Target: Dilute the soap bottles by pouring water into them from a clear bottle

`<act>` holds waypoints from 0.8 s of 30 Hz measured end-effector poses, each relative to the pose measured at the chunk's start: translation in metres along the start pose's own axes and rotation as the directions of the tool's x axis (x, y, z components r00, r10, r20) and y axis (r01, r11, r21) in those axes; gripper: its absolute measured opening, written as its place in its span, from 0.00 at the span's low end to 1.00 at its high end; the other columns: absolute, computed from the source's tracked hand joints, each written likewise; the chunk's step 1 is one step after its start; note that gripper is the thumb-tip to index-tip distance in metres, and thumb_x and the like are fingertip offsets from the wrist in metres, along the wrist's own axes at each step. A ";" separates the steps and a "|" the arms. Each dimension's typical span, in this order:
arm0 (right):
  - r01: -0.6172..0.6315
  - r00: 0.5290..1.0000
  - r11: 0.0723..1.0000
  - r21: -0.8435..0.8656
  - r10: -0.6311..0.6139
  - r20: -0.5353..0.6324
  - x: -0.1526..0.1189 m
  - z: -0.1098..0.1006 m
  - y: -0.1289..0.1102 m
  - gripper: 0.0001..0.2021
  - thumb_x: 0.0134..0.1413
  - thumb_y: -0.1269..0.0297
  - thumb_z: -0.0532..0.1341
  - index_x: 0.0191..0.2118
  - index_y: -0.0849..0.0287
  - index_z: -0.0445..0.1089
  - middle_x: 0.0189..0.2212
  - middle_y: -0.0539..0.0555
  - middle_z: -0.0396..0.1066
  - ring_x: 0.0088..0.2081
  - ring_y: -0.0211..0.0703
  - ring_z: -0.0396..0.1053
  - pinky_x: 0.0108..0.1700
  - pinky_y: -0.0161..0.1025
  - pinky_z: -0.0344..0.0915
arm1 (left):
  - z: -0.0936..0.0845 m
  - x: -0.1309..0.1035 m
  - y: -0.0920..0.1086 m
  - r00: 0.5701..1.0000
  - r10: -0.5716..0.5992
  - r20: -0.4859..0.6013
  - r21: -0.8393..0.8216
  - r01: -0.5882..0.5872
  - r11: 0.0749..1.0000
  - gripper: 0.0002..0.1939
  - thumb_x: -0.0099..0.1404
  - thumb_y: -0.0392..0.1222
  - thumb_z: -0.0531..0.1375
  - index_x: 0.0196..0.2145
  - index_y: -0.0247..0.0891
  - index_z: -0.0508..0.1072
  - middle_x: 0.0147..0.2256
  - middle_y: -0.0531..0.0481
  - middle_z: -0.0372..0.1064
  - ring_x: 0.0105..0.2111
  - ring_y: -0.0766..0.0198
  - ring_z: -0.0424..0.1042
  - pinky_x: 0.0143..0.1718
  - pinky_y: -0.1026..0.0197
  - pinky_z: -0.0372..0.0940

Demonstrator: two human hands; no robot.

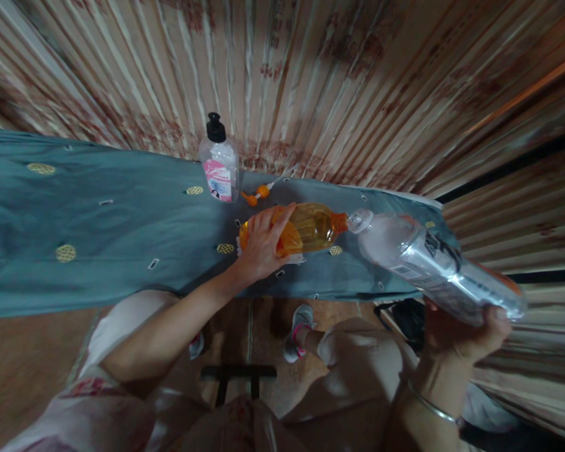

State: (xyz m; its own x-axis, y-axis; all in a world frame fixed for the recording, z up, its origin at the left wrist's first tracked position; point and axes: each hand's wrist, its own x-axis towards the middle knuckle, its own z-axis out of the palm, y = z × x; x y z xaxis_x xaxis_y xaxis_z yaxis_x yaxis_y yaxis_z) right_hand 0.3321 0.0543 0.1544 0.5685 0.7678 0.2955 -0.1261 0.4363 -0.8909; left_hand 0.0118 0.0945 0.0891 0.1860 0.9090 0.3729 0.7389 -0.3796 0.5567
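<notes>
Ideally, the left hand (262,243), curled round the amber bottle (314,226), steadies it; the right hand (471,334), gripping the clear bottle (417,256) at right, keeps them mouth to mouth.

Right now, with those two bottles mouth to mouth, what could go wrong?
Any liquid passing between the orange bottle and the clear bottle might leak onto the blue cloth where their mouths meet. The right hand holds the clear bottle near its base, so its mouth could slip aside. The orange pump lies close to the left hand and might get knocked.
</notes>
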 end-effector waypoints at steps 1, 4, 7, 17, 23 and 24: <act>0.008 1.000 1.000 0.006 -0.008 0.008 0.000 0.001 0.000 0.21 0.29 0.53 0.64 0.37 0.50 0.73 0.42 0.48 0.74 0.31 0.40 0.66 0.15 0.30 0.48 | 0.000 0.000 0.000 1.000 -0.003 0.002 0.000 0.003 1.000 0.51 0.55 0.43 0.69 0.71 0.37 0.53 0.64 0.36 0.60 0.62 0.42 0.60 0.63 0.42 0.55; 0.019 0.999 1.000 0.023 -0.019 0.031 0.000 0.002 -0.001 0.19 0.29 0.53 0.65 0.35 0.50 0.72 0.38 0.47 0.72 0.30 0.39 0.64 0.14 0.30 0.49 | 0.000 0.000 0.000 1.000 -0.011 0.009 -0.001 0.011 1.000 0.51 0.54 0.42 0.70 0.71 0.37 0.52 0.64 0.36 0.60 0.62 0.42 0.60 0.63 0.42 0.55; 0.020 0.999 1.000 0.019 -0.020 0.033 0.001 0.002 -0.001 0.20 0.29 0.52 0.65 0.36 0.50 0.73 0.35 0.47 0.71 0.30 0.39 0.64 0.14 0.30 0.49 | 0.000 0.000 0.000 1.000 -0.011 0.010 -0.002 0.011 1.000 0.52 0.55 0.43 0.70 0.71 0.38 0.52 0.64 0.36 0.59 0.63 0.42 0.59 0.63 0.42 0.55; -0.005 0.999 1.000 0.018 0.006 -0.035 0.002 -0.002 0.001 0.20 0.28 0.53 0.67 0.35 0.50 0.73 0.35 0.46 0.70 0.29 0.39 0.64 0.14 0.30 0.50 | 0.002 -0.001 -0.002 1.000 0.009 -0.010 0.017 -0.008 1.000 0.50 0.57 0.45 0.69 0.72 0.39 0.51 0.64 0.37 0.60 0.62 0.42 0.60 0.63 0.42 0.55; 0.010 1.000 1.000 0.028 -0.011 0.018 0.001 -0.002 0.000 0.20 0.29 0.53 0.67 0.36 0.50 0.74 0.36 0.46 0.71 0.30 0.38 0.64 0.13 0.30 0.50 | 0.003 0.000 -0.002 1.000 0.005 -0.007 0.025 -0.005 1.000 0.51 0.55 0.44 0.68 0.71 0.37 0.51 0.64 0.37 0.60 0.62 0.42 0.60 0.63 0.42 0.56; 0.010 1.000 0.999 0.031 -0.011 0.018 0.001 -0.002 0.000 0.20 0.29 0.53 0.67 0.36 0.50 0.74 0.36 0.46 0.71 0.30 0.39 0.64 0.13 0.30 0.50 | 0.003 0.000 -0.002 1.000 0.004 -0.005 0.023 -0.004 1.000 0.51 0.56 0.44 0.68 0.71 0.38 0.51 0.64 0.37 0.60 0.62 0.42 0.60 0.63 0.42 0.56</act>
State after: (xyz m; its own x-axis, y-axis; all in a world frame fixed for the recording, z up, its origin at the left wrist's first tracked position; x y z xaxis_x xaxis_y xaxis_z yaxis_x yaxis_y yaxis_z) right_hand 0.3342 0.0545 0.1546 0.5547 0.7715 0.3115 -0.1457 0.4587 -0.8766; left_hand 0.0122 0.0955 0.0860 0.1860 0.9067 0.3787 0.7529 -0.3791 0.5380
